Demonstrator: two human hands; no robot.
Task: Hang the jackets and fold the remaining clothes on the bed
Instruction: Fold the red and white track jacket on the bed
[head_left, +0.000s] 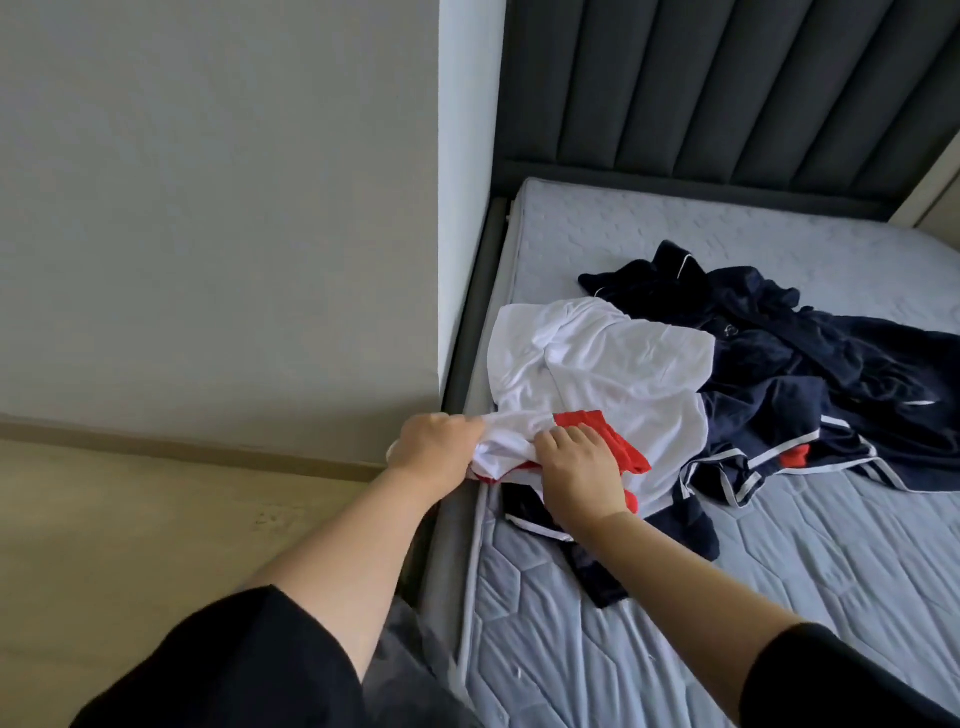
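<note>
At mattress (675, 597) edge: left hand (434, 447), right hand (579, 475) grip white-red garment (613, 374); navy jacket (810, 358) emblem (730, 330) unreadable.

The white garment (597, 364) at centre frame has bright red trim along its lower edge. To its right, the navy clothes (831, 364) are dark blue with thin white piping and a small red patch. The mattress (779, 571), lower right, is pale blue-grey, quilted in hexagons. The headboard (727, 78), upper right, is charcoal with vertical channels. The wall (208, 208), upper left, is pale grey, the floor (130, 519) beige, and the sleeves (234, 665) black.
</note>
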